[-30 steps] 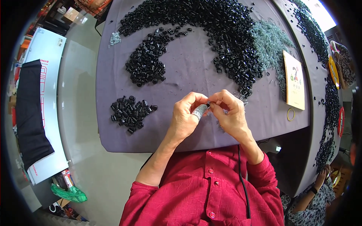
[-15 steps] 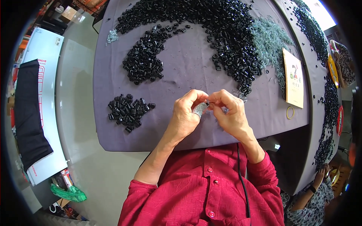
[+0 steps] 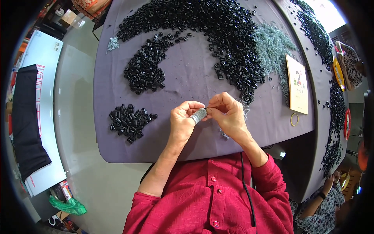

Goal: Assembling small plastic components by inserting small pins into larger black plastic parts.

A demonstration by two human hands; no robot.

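– How many pieces are being held?
– One small dark piece (image 3: 205,109) is being pinched by the left hand (image 3: 182,121) and the right hand (image 3: 231,117) together, above the table (image 3: 185,66); one booklet (image 3: 298,84) is being supported rightward.
– And containers?
– One green bag (image 3: 69,206) is being seen lower left, its contents being obscured.

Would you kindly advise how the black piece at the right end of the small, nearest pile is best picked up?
I would pinch the black piece across its short, rounded sides with thumb and fingertip, coming from the right with the left hand. It juts out from the small pile, so that side looks open, while other pieces crowd its left.
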